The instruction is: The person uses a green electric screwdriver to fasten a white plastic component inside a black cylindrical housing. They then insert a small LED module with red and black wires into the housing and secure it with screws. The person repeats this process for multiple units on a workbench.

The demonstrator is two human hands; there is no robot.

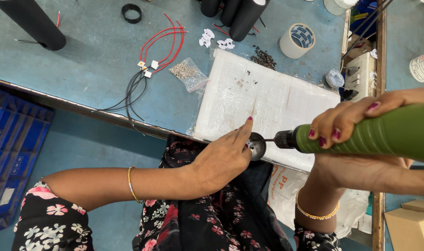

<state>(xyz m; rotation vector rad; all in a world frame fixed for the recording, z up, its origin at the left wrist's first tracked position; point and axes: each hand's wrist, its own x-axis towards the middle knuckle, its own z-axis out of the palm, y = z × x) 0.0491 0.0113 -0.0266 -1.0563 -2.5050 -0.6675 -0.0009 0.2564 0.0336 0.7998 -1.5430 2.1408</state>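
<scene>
Right hand (360, 139) clenched around green driver (374, 135), bit pointing left into small round metal part (257, 146). Left hand (221, 160) pinching that part at near edge of white foam slab (267, 102). Beyond, on blue table (91, 56): red and black wires (158, 51), screw bag (186, 72), tape roll (297, 41).

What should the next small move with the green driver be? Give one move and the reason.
Probably press the green driver straight along its bit into the small round metal part. The bit tip already meets the part, the left hand pins it against the edge of the white foam pad, and the right hand grips the tool level, so everything looks lined up for driving.
</scene>
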